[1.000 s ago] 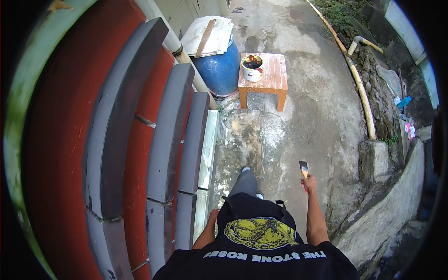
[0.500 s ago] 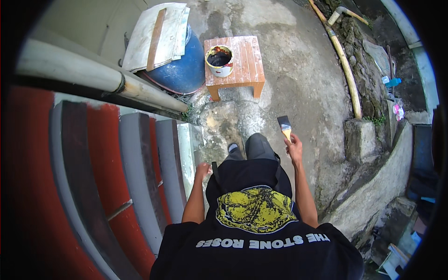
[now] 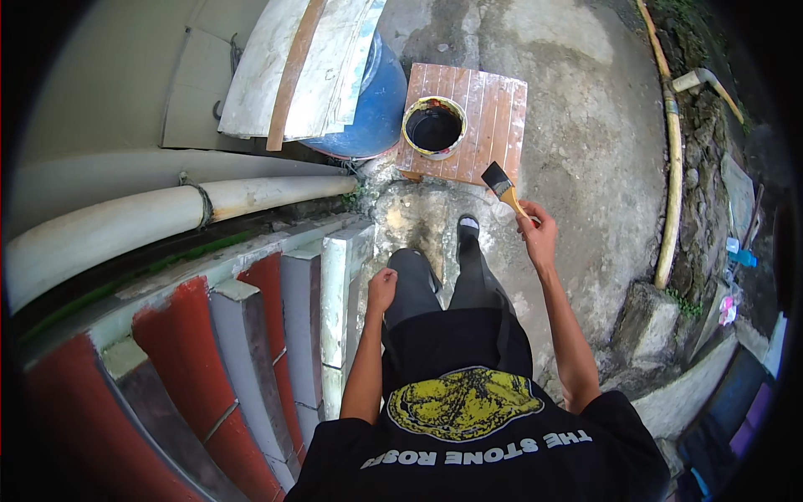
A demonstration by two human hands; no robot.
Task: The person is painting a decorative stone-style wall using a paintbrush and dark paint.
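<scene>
My right hand [image 3: 539, 234] grips a paintbrush [image 3: 508, 194] by its yellowish wooden handle. The wide dark bristles point up and left, just in front of a low slatted wooden table [image 3: 492, 117]. On that table's left half stands an open paint bucket [image 3: 433, 128], white outside and smeared round the rim, with dark paint inside. Brush and bucket are apart. My left hand [image 3: 382, 289] hangs by my left thigh, its fingers curled in a loose fist with nothing visible in them.
A blue drum [image 3: 368, 109] covered by pale sheets [image 3: 293, 67] and a wooden strip stands left of the table. A thick white pipe [image 3: 259, 197] runs along the wall. Red and grey painted posts [image 3: 180, 351] rise at my left. A bamboo pole [image 3: 672, 184] lies along the right.
I have stepped closer to the table, with the other foot now forward. The brush has come nearer to the table and bucket. My left hand still hangs at my side.
</scene>
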